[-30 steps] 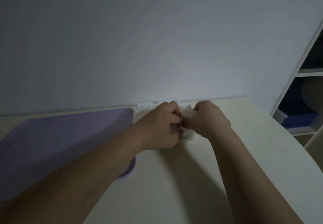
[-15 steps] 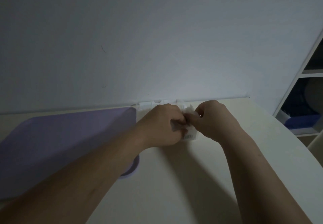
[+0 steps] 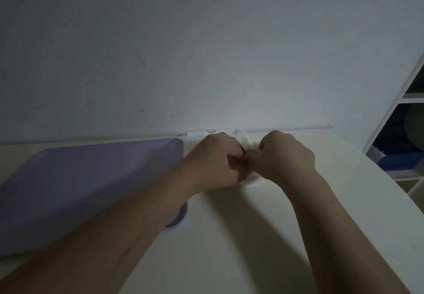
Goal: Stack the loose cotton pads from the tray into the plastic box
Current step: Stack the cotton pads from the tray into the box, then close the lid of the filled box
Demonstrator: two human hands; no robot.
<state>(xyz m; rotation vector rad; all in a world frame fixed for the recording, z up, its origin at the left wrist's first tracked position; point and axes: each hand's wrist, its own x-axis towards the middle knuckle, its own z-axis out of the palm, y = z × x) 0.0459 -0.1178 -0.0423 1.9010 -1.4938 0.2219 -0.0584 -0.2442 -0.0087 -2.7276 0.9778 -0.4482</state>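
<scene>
Lilac flat plastic tray (image 3: 91,190) sits at your left on the cream table (image 3: 229,243). The frame cuts off its left side, and your left forearm covers its near right corner.

Hidden or unclear:
- The clear plastic box (image 3: 253,179) is almost wholly behind your hands. Only a pale lower rim shows beneath them, and a strip of clear lid or hinge shows behind your left hand (image 3: 215,162), against the grey wall (image 3: 206,52).
- The white cotton pads (image 3: 250,145) show only as a fluffy wad between the knuckles, above the box. You cannot count them or read how they are stacked.
- Light is dim, and the fingertips are lost in shadow.

Grip: both hands are knuckles-up with fingers curled inward. The left hand and right hand (image 3: 286,158) meet over the box, and each pinches the wad from its own side.

Edges and room:
- The box stands near the table's far edge, close to the wall and just right of the tray's far corner.
- The table's right edge curves away, well apart from your right forearm.
- Open tabletop lies between your forearms and toward you.
- A white shelf unit (image 3: 390,119) stands at far right, and a blue bin (image 3: 399,165) sits low in it.
</scene>
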